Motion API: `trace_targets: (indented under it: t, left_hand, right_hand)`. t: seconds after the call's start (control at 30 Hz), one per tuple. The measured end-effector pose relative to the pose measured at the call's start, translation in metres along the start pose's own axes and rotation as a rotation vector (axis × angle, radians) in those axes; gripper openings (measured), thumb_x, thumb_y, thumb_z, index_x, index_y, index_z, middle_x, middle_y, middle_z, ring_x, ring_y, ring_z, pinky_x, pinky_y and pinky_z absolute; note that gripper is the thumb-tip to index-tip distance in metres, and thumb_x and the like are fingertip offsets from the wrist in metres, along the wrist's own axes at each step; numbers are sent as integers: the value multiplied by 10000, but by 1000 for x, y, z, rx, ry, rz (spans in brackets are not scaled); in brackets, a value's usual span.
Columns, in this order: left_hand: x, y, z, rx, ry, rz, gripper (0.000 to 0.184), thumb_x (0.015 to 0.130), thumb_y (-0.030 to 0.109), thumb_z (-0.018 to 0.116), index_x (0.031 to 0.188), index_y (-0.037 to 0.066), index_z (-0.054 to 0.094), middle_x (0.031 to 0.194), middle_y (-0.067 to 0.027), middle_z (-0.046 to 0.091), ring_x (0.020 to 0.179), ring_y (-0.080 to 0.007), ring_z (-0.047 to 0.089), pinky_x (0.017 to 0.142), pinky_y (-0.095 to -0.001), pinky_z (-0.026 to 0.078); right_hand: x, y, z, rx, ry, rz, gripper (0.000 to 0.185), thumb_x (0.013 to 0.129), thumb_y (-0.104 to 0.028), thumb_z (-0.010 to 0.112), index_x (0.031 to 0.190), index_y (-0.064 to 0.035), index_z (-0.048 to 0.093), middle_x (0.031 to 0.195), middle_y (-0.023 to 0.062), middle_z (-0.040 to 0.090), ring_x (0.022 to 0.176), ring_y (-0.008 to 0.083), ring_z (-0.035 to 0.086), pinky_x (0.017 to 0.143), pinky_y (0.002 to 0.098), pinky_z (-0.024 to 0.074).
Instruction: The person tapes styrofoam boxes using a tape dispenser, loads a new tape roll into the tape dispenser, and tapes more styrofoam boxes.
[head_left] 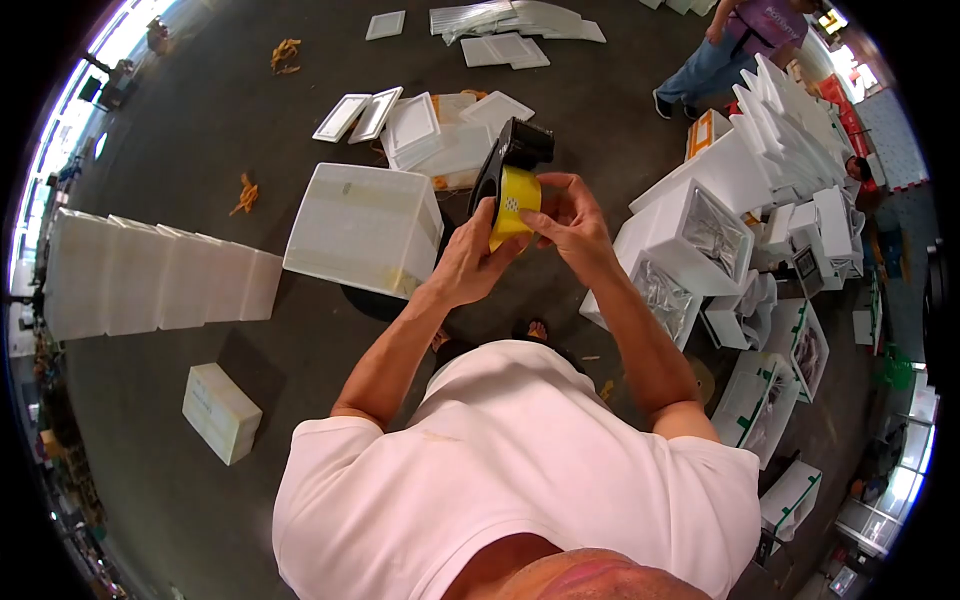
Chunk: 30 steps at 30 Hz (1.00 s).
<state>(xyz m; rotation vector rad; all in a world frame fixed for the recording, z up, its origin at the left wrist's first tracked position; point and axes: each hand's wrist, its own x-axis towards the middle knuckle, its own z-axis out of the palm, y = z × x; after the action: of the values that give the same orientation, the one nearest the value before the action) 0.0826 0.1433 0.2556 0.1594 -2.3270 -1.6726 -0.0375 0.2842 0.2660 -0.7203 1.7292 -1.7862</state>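
A black tape dispenser [524, 144] carrying a roll of yellow tape [513, 205] is held up in front of my chest. My left hand [470, 252] grips it from the left and below, fingers partly hidden behind the roll. On the other side, my right hand [574, 222] has its thumb and fingers pinched at the right edge of the yellow tape; whether a loose tape end is between them is too small to tell. Left of my left hand stands a white foam box [350, 228], its closed top toward me.
A row of nested white foam boxes [150, 275] lies at the left, with a smaller box [220, 412] nearer. Foam lids [411, 130] lie ahead. Liner-filled foam boxes [712, 235] crowd the right side, where another person [735, 50] stands farther back. Orange scraps [244, 195] litter the floor.
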Motion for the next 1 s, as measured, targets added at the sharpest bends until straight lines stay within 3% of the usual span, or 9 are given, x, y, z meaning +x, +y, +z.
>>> trace_targets:
  t: [0.4,0.47,0.5,0.53,0.57,0.77,0.8,0.83,1.0]
  left_hand:
    - [4,-10,-4,67,-41,-39,376,897,295,652,965,7,420,755,-193,582,675,-363,587,581,-404,438]
    - [3,-13,-5,48,-51,-76,402,891,342,661,947,6,446,744,-179,573,651,-332,573,578,-390,432]
    - [1,-8,-6,24,-89,-79,375,900,342,669,975,27,481,763,-97,550,672,-213,531,581,-329,416]
    - [0,-5,-7,-2,-130,-83,349,910,343,678,1003,48,516,782,-15,526,694,-93,489,583,-267,400]
    - [-1,-3,-7,-4,-130,-86,349,910,343,678,1003,48,516,782,-15,526,694,-93,489,583,-267,400]
    - [-1,2,-4,-24,-194,-89,342,913,330,674,1009,32,536,799,-9,522,733,-86,468,622,-258,395]
    - [-1,1,-2,-56,-142,-63,371,887,354,679,979,23,538,773,-52,532,691,-133,483,608,-295,405]
    - [-2,1,1,-88,-90,-37,401,861,377,684,948,14,539,747,-96,542,649,-181,498,594,-331,416]
    - [-5,-5,9,-164,9,-55,366,831,339,689,917,10,556,713,-73,526,651,-147,486,591,-312,406]
  right_hand:
    - [3,7,6,101,134,185,478,802,-290,795,1146,-92,529,839,5,608,691,51,567,527,213,483]
    - [10,6,-10,-380,78,29,401,808,-270,785,1101,-66,601,869,30,611,690,74,573,555,239,506]
    - [11,-1,-13,-382,76,28,401,808,-270,785,1101,-66,601,869,30,611,690,74,573,555,239,506]
    - [11,-12,-14,-493,51,-256,356,815,-254,776,1073,-52,635,874,48,623,699,98,590,579,247,515]
    - [10,-20,-15,-597,24,-540,315,821,-238,767,1045,-39,668,878,66,635,708,122,607,604,256,524]
    - [10,-29,-24,-665,-145,-541,203,854,-138,715,1019,-22,690,848,95,672,748,161,660,664,266,545]
    - [9,-28,-22,-667,-142,-542,203,854,-138,715,1019,-22,690,848,95,672,748,161,660,664,266,545]
    - [6,-28,-20,-584,-91,-459,183,869,-131,699,1009,-13,688,852,91,681,748,154,663,667,266,552]
    - [14,-19,-24,-143,42,-92,161,916,-143,644,961,8,676,860,82,705,732,131,676,660,263,570]
